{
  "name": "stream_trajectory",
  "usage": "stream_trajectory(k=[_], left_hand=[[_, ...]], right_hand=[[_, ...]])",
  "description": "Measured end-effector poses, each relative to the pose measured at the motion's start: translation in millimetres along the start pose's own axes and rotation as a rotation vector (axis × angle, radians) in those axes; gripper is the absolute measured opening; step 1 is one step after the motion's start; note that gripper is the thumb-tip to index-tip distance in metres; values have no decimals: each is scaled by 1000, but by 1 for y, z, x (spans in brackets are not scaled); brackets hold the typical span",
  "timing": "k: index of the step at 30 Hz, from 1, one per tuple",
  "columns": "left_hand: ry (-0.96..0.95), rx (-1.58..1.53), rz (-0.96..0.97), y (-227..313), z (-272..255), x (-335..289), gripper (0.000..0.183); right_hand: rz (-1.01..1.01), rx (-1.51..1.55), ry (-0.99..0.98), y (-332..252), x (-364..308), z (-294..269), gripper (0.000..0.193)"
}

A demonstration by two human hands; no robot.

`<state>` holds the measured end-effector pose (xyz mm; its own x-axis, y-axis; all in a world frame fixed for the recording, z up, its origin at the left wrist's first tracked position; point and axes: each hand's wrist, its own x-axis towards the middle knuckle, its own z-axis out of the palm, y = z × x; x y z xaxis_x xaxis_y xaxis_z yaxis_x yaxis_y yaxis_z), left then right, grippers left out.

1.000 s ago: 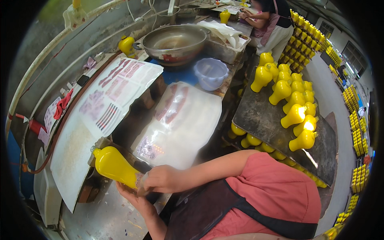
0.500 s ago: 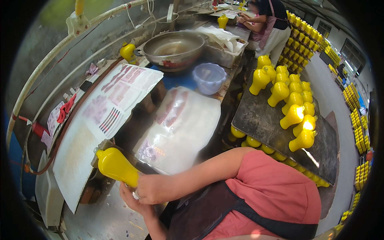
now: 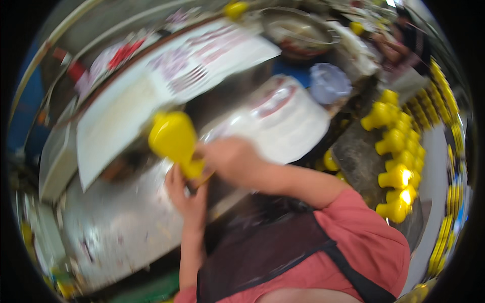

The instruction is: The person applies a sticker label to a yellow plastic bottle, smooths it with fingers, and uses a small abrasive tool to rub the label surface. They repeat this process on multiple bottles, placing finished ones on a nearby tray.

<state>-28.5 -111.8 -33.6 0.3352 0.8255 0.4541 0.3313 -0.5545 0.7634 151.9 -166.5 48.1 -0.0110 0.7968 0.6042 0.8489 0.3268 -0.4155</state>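
Note:
I hold a yellow plastic funnel-shaped piece (image 3: 174, 139) in front of my chest, its wide end up and to the left. My right hand (image 3: 230, 159) grips its narrow neck from the right. My left hand (image 3: 187, 197) is closed around the lower end of the neck from below. The picture is blurred by motion. Just behind the hands lies a clear plastic bag with white and red contents (image 3: 280, 118).
A large white printed sheet (image 3: 151, 96) lies at the left over a metal bench (image 3: 111, 222). Several yellow pieces (image 3: 396, 151) stand on a dark tray at the right. A metal bowl (image 3: 298, 30), a clear tub (image 3: 328, 83) and another person (image 3: 404, 40) are farther back.
The view has swung and blurred. The yellow piece has risen toward the middle of the picture, and both hands stay on its neck.

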Motion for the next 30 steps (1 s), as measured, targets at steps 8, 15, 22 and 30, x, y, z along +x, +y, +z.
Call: stream_trajectory(k=[8,15,22,30], left_hand=[[72,82,32,1,4,3,87],[48,165,140,-7,2,0,83],[45,89,14,-5,4,3,82],[59,154,119,14,-6,9,86]], right_hand=[[274,86,68,9,-6,2,26],[267,96,20,20,-14,7,28],[91,34,-40,17,-12,0,31],[-99,-116,-161,-4,20,-9,20]])
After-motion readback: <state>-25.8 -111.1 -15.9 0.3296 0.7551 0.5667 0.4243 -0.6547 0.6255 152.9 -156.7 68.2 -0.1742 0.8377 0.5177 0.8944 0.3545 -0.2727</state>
